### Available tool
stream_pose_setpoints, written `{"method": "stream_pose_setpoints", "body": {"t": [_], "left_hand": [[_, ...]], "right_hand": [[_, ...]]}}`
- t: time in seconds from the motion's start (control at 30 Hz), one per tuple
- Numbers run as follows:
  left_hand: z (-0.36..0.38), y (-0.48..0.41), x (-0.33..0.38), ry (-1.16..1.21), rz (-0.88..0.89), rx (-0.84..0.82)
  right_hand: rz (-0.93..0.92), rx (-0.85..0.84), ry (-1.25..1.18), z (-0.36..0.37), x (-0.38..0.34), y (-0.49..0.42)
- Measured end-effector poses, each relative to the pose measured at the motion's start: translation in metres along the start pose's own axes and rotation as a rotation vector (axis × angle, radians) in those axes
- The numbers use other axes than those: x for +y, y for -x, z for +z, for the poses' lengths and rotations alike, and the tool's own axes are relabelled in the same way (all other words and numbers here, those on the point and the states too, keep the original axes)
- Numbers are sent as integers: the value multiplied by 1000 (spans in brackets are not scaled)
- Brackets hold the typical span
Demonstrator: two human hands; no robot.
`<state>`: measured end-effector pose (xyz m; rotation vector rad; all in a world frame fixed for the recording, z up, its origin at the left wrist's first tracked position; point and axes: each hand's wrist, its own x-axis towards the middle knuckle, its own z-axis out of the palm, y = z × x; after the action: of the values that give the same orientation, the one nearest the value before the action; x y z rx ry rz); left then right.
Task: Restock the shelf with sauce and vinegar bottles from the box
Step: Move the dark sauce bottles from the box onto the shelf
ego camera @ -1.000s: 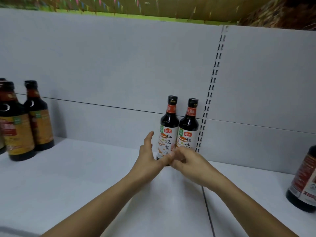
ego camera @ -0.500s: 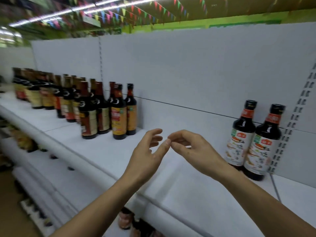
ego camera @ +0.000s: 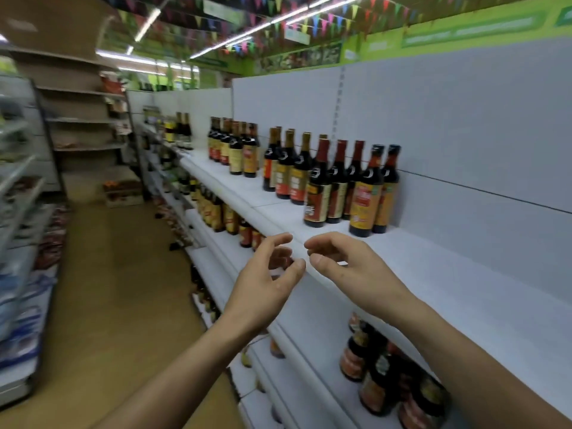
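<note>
Left hand point(ego camera: 266, 286) and right hand point(ego camera: 349, 270) hover empty, fingers loosely curled, over the shelf point(ego camera: 448, 274); fetch from the box, unseen here, and grip the next bottle by the body.

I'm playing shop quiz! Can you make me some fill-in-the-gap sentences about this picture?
1. Both hands, left hand and right hand, hold ____.
2. The dark bottles stand on the ____ shelf.
3. The bottles stand ____, none tipped over.
4. The flags hang from the ____.

Missing words: nothing; white; upright; ceiling
</note>
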<state>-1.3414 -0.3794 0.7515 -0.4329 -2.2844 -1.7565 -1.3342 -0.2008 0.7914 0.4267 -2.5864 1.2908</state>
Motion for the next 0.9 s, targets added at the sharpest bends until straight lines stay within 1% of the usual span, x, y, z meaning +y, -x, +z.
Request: {"method": "stream_pose_setpoints", "body": {"t": [0.1,0.23,0.37,0.47,0.53,0.63,0.77,0.9], "left_hand": [[-42,20,-17,-38,-38,48],[-88,42,-43,-87,-102,168],[-119,63,-65,-111,-154,270],[-137,80,-82,-137,-228,354],[-144,91,-95,-152,-294,397],[-144,110,-117,-139,-401,485],[-135,136,-147,-135,-546,560],[-123,159,-176,-121,-651,614]], "right_hand": [[-51,-74,-42,47,-13,-8],[-112,-190,-80,107,-28,-20],[-148,-295,-135,156,-32,-33],[-160,-386,-192,193,-28,-42],[-167,-434,-231,215,-22,-44],[-171,-550,-249,251,-7,-43],[-157,-699,-260,293,19,-36],[-123,-819,-262,325,44,-23]]}}
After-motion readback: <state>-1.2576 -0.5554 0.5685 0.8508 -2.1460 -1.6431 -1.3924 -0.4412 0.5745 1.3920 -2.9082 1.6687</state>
